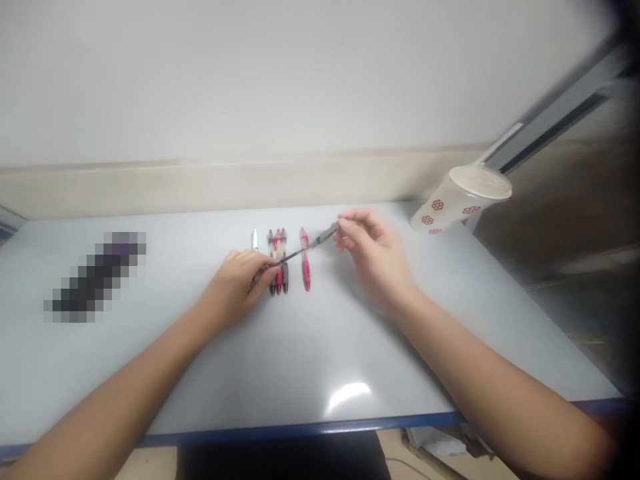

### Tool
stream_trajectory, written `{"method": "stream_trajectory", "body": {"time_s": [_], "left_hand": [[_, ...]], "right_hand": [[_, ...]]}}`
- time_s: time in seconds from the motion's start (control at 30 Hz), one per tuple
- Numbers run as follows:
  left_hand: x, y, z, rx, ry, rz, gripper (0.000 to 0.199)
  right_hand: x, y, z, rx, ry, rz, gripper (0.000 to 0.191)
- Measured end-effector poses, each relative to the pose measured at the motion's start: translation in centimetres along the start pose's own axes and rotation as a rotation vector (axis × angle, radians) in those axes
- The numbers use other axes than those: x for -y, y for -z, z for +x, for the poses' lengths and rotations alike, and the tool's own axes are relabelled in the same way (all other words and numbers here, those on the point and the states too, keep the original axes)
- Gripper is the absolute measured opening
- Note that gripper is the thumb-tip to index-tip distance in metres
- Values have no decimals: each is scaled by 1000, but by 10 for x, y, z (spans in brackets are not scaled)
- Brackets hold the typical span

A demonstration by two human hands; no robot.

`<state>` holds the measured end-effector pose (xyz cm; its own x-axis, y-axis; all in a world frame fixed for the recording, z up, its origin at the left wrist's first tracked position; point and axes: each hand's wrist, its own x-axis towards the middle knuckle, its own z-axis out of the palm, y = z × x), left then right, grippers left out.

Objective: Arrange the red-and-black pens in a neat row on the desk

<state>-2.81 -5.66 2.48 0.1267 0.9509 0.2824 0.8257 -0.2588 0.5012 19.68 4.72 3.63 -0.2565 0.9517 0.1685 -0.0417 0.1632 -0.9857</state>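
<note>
Far left on a pale grey tabletop (200,393) with a dark blue front edge: one elongated dark object (95,277), pixelated, kind not determinable. Next, a slim white-topped pen (255,239), lower part hidden by the left hand (235,287). Left-hand fingers curled in a narrow grip around the lower end of a thin dark pen with a grey end (305,251), that end concealed within the fingers. Pen held clear of the table, running diagonally up and to the right. Directly beneath it, three closely grouped pens, black (271,263), red (278,267) and black-and-grey (285,263), lying parallel. Just right of these, a separate red pen (305,260), crossed by the held pen. Next, the right hand (375,260), thumb and fingertips pinching the grey end narrowly. Near the right hand, a white paper cup with red floral print (460,200), tilted, pale lid uppermost, its lower edge just beyond the far table edge.
</note>
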Motion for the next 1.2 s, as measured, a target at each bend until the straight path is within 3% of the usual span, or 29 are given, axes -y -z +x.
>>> {"method": "stream_trajectory", "body": {"time_s": [0.67,1.2], "left_hand": [[2,-2,-1,-7,-15,-10,22],[4,-3,-1,-37,-34,-7,20]], "right_hand": [[0,-1,3,-69,-19,77,19],[-3,1,4,-54,-40,57,22]]}}
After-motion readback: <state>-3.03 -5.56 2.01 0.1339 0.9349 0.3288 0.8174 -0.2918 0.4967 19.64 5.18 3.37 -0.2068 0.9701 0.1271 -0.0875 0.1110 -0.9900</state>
